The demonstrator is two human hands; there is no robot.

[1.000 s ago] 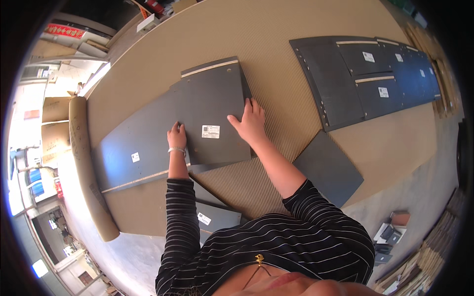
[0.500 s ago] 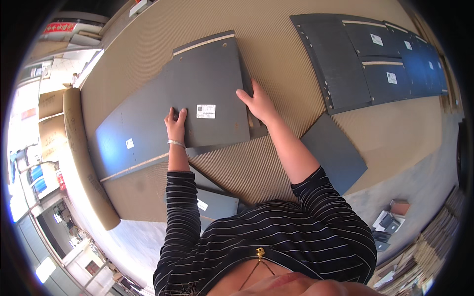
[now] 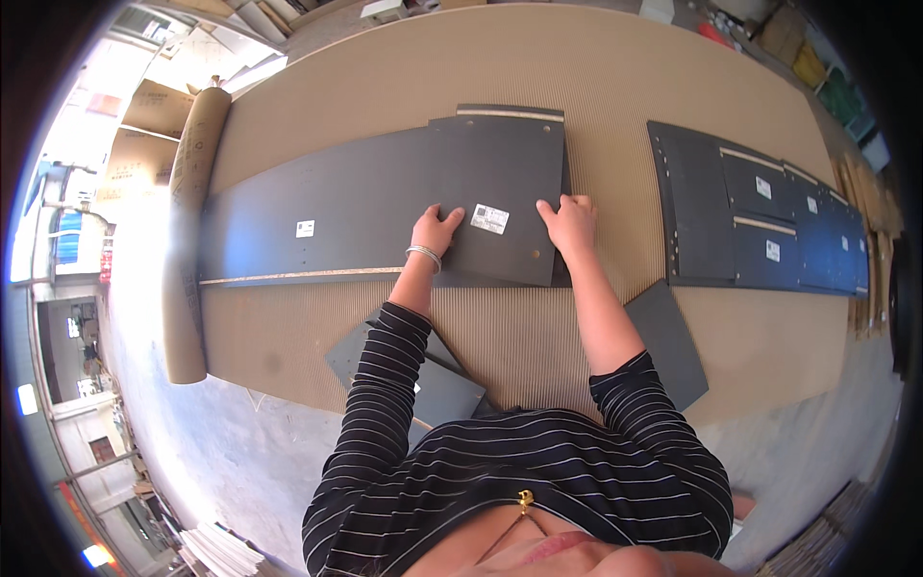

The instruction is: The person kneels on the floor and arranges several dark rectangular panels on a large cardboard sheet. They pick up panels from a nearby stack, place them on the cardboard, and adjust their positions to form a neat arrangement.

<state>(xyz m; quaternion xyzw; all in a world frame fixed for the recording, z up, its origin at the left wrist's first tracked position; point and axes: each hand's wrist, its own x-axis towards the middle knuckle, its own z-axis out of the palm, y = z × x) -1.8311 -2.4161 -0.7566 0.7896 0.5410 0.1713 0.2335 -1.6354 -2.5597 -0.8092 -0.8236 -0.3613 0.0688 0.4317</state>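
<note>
A dark grey panel [image 3: 500, 173] with a white label and small round holes lies over the right end of a long dark grey panel [image 3: 356, 192]. My left hand [image 3: 436, 236] holds its left side, thumb on the top face by the label. On the opposite edge, my right hand [image 3: 569, 226] grips with its thumb on top and its fingers at the side. A pale unfinished edge strip of another board shows beyond the top panel. All of this rests on ribbed brown cardboard [image 3: 538, 356].
More labelled grey panels [image 3: 692, 212] lie in overlapping rows at the right. A loose panel [image 3: 668, 337] sits near my right forearm, another [image 3: 447, 389] near my left sleeve. At the left edge stands a roll of brown cardboard [image 3: 187, 279].
My hands have brought the top panel down, and it now lies flatter and more in line with the long panel. The whole view has shifted, so the boards appear farther right.
</note>
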